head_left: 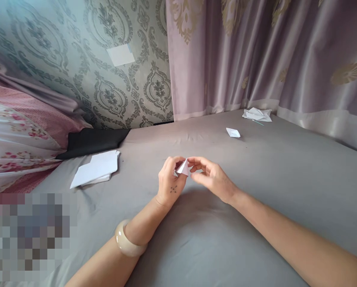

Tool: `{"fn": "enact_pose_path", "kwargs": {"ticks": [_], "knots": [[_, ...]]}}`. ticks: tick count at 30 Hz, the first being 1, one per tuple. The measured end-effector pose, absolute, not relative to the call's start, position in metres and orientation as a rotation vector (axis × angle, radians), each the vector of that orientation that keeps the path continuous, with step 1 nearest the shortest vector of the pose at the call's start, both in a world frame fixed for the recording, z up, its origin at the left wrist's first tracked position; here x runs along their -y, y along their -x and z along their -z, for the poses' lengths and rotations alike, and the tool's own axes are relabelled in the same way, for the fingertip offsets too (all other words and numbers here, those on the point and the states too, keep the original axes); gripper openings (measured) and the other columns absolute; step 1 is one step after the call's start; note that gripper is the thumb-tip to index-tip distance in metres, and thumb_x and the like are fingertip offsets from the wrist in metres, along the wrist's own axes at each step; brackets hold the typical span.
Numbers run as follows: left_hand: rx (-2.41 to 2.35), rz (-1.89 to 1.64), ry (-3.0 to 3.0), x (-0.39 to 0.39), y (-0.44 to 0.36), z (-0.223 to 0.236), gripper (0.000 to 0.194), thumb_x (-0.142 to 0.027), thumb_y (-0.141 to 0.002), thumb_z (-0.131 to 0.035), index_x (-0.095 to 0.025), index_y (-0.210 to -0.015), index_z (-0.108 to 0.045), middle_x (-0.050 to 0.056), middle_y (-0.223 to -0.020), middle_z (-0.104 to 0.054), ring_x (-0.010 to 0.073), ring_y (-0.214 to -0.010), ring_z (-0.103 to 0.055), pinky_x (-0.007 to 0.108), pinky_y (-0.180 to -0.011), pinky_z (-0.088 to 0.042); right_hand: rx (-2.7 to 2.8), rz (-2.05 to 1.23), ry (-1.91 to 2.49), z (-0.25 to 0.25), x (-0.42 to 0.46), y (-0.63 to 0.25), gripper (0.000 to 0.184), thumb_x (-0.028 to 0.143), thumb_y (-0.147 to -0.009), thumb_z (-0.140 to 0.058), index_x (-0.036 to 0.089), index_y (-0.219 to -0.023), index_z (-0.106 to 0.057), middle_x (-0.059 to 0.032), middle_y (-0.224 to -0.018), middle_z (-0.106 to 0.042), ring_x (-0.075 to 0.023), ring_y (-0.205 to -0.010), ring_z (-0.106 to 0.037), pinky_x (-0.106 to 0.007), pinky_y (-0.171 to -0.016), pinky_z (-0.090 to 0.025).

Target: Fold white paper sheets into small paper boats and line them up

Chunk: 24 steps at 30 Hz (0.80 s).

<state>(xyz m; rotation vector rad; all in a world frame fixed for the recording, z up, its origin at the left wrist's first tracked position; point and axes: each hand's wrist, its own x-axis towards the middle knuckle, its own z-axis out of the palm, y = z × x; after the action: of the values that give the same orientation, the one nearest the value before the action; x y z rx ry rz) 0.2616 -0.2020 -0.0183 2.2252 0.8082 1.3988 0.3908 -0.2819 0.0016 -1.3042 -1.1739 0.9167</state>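
Pinching a bit of paper [183, 168] with the left hand [171, 179] right now, roughly mid-view, just above the grey sheet [274, 179]. It's folded into a little cone shape, point up, with the open folds flaring toward me. The left fingers and thumb are closed on its left side and lower edge. The right hand [206, 173] is in close on the other side, loosely curled, with a gap between thumb and forefinger. Its fingertips are right by the peak, but honestly I can't tell from my end if they've actually got a grip on it.

The left wrist has a chunky pale bangle [130, 242] on it, and there's a small dotted mark on the back of that hand.

Off to the left I've got a stack of white sheets [97, 168], with a black cloth [97, 142] just behind it. Further back on the right sits a small folded boat [233, 132], then a messy paper pile [257, 114] near the curtain [223, 67], with a thin greenish stick [257, 122] just in front.
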Motion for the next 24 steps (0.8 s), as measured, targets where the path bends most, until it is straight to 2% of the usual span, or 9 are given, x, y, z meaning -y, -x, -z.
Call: {"fn": "enact_pose_path", "kwargs": {"ticks": [2,3,6,10,12,14,17,20,24], "knots": [[-0.868,-1.381,-2.182,0.202,-0.262,0.019,0.021,-0.008,-0.077,-0.054,-0.021,-0.093,-0.058,0.002,-0.084,-0.063,0.0138,-0.078,-0.06,0.023,-0.068,-0.046,1.361,-0.696,1.355,0.001,0.285,-0.383,0.05,0.015,-0.072,-0.059,0.022,-0.121,-0.052,-0.0077,-0.119,-0.059,-0.0185,-0.1,-0.058,-0.031,-0.076,-0.05],[-0.882,-1.376,-2.181,0.202,-0.262,0.019,0.022,-0.007,-0.076,-0.054,-0.021,-0.092,-0.058,0.001,-0.083,-0.062,0.0134,-0.077,-0.06,0.023,-0.068,-0.046,1.419,-0.568,1.394,0.002,0.287,-0.379,0.051,0.014,-0.072,-0.058,0.022,-0.122,-0.049,-0.008,-0.119,-0.059,-0.0181,-0.096,-0.059,-0.031,-0.075,-0.05],[-0.87,-1.405,-2.219,0.203,-0.263,0.022,0.018,-0.008,-0.075,-0.057,-0.021,-0.087,-0.055,-0.001,-0.078,-0.059,0.0115,-0.069,-0.055,0.022,-0.065,-0.045,1.454,-0.242,1.534,0.008,0.29,-0.371,0.03,0.018,-0.079,-0.054,0.02,-0.109,-0.051,-0.0068,-0.102,-0.063,-0.016,-0.077,-0.059,-0.031,-0.067,-0.047],[-0.741,-1.468,-2.291,0.208,-0.266,0.024,0.01,-0.014,-0.08,-0.057,-0.021,-0.084,-0.051,0.0,-0.079,-0.058,0.0106,-0.068,-0.053,0.023,-0.067,-0.046,1.479,-0.045,1.662,0.012,0.291,-0.373,0.009,0.016,-0.082,-0.048,0.021,-0.087,-0.053,-0.0025,-0.08,-0.062,-0.0136,-0.062,-0.054,-0.027,-0.056,-0.037],[-0.753,-1.454,-2.298,0.208,-0.266,0.025,0.009,-0.015,-0.081,-0.056,-0.021,-0.086,-0.051,0.001,-0.081,-0.059,0.0109,-0.067,-0.053,0.023,-0.066,-0.046,1.53,0.079,1.729,0.013,0.291,-0.376,0.012,0.013,-0.083,-0.044,0.021,-0.076,-0.051,-0.0009,-0.069,-0.058,-0.0128,-0.057,-0.05,-0.027,-0.052,-0.03],[-0.807,-1.372,-2.262,0.209,-0.266,0.024,0.017,-0.013,-0.079,-0.056,-0.021,-0.094,-0.054,0.003,-0.086,-0.061,0.0122,-0.07,-0.056,0.023,-0.063,-0.045,1.594,0.25,1.78,0.014,0.291,-0.378,0.018,0.011,-0.083,-0.041,0.021,-0.07,-0.049,-0.0006,-0.064,-0.055,-0.0127,-0.054,-0.047,-0.028,-0.049,-0.024],[-0.771,-1.209,-2.211,0.209,-0.265,0.023,0.031,-0.008,-0.076,-0.052,-0.019,-0.104,-0.058,0.005,-0.094,-0.066,0.015,-0.079,-0.06,0.024,-0.067,-0.046,1.669,0.484,1.785,0.015,0.292,-0.379,0.02,0.01,-0.085,-0.04,0.02,-0.072,-0.052,-0.002,-0.065,-0.056,-0.0133,-0.055,-0.048,-0.029,-0.05,-0.022],[-0.716,-1.199,-2.133,0.211,-0.263,0.023,0.029,-0.009,-0.078,-0.052,-0.019,-0.103,-0.062,0.005,-0.091,-0.068,0.0158,-0.079,-0.061,0.025,-0.071,-0.045,1.694,0.563,1.795,0.015,0.293,-0.376,0.021,0.009,-0.084,-0.04,0.019,-0.076,-0.056,-0.0024,-0.063,-0.058,-0.0134,-0.054,-0.049,-0.03,-0.051,-0.022],[-0.711,-1.251,-2.094,0.212,-0.263,0.021,0.026,-0.011,-0.08,-0.052,-0.02,-0.103,-0.061,0.004,-0.091,-0.067,0.0148,-0.078,-0.059,0.024,-0.069,-0.044,1.67,0.418,1.831,0.013,0.293,-0.377,0.023,0.007,-0.082,-0.04,0.019,-0.079,-0.059,-0.0023,-0.064,-0.06,-0.0137,-0.056,-0.052,-0.029,-0.051,-0.023]]}}
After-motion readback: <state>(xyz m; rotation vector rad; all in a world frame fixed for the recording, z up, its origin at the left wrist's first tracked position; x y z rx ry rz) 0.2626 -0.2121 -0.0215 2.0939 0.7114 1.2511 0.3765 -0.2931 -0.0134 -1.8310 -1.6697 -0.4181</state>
